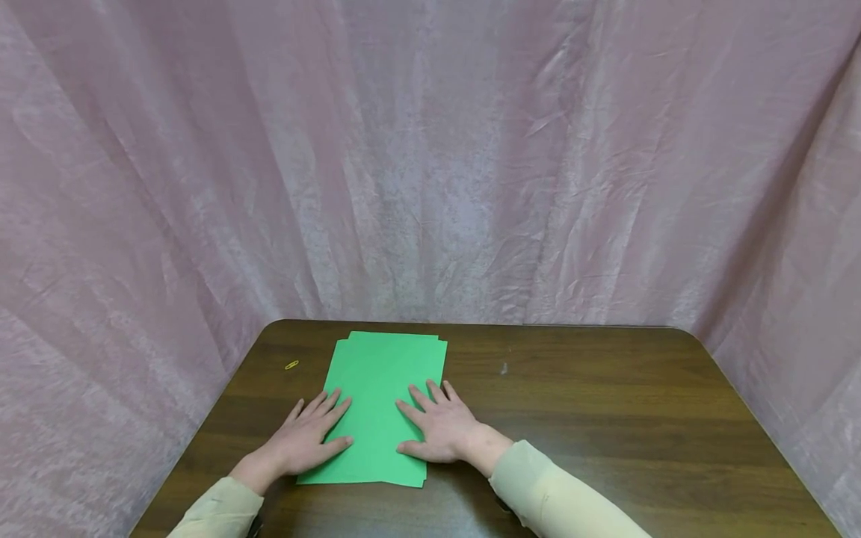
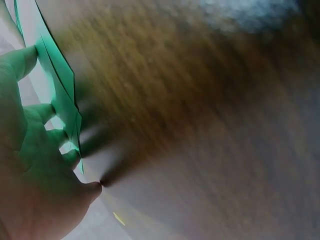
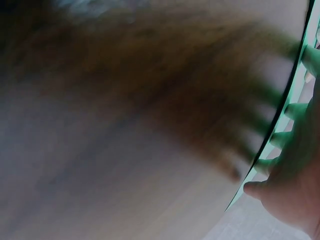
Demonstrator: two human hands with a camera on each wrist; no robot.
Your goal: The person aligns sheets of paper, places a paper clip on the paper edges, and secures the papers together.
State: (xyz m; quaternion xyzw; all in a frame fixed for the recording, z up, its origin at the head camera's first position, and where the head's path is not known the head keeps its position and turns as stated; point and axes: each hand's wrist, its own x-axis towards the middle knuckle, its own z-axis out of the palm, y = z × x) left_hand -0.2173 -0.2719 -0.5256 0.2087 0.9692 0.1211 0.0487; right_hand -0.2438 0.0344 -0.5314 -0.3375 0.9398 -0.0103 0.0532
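Green paper sheets (image 1: 380,373) lie stacked on the table, their edges slightly out of line at the top and bottom. My left hand (image 1: 306,441) rests on the left side of the stack with fingers spread. On the right side, my right hand (image 1: 440,430) lies with its fingers spread and the thumb on the paper. In the left wrist view the left fingers touch the green sheets (image 2: 60,70) near their edge. The right wrist view shows the right fingertips along the edge of the green paper (image 3: 295,95).
A yellow paper clip (image 1: 291,365) lies on the brown wooden table (image 1: 605,403), left of the paper. A small pale mark (image 1: 504,368) shows on the tabletop right of the stack. Pink curtains (image 1: 430,164) hang behind the table and at its sides.
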